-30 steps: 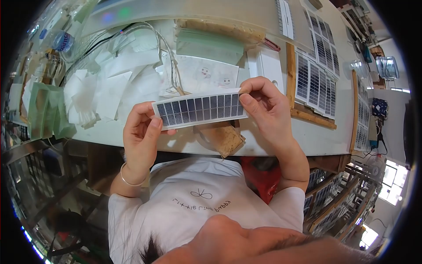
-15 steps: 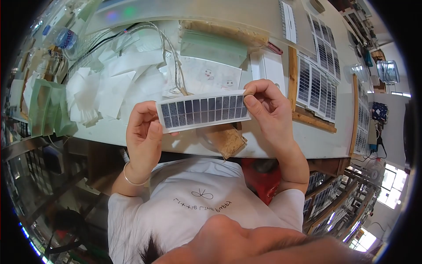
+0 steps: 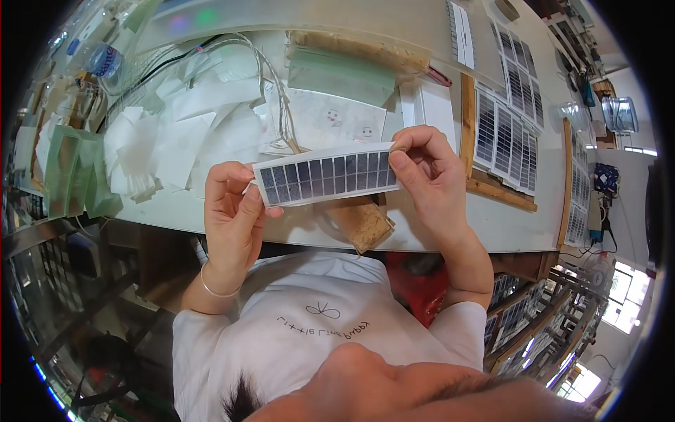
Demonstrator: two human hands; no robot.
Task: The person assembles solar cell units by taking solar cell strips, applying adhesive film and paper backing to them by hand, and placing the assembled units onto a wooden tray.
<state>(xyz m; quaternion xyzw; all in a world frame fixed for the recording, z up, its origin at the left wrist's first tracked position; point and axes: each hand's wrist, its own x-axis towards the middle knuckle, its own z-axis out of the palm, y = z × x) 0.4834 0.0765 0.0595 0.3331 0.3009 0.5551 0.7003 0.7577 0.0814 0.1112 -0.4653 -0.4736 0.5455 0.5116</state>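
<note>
Between my two hands a small solar panel (image 3: pixel 329 176) is held up above the table's front edge, its dark gridded cells and white border showing. My left hand (image 3: pixel 235 211) pinches its left end, thumb in front and fingers partly behind. At the opposite end, my right hand (image 3: pixel 429 176) grips the upper corner between thumb and forefinger. Below the panel lies a brown block (image 3: pixel 367 224) at the table edge, partly covered by the panel. A printed white sheet (image 3: pixel 330 116) lies just beyond the panel.
Loose white sheets (image 3: pixel 183 133) spread over the table at left, beside green translucent pieces (image 3: pixel 74 172). Cables (image 3: pixel 271 84) run across the back. A green stack (image 3: pixel 341 74) stands at the back middle. More solar panels (image 3: pixel 503 141) lie in a wooden frame (image 3: pixel 467 126) at right.
The panel has shifted very slightly in my hands. My left fingers have moved a little at its left end, with a fingertip now showing below the lower edge. The surroundings look the same.
</note>
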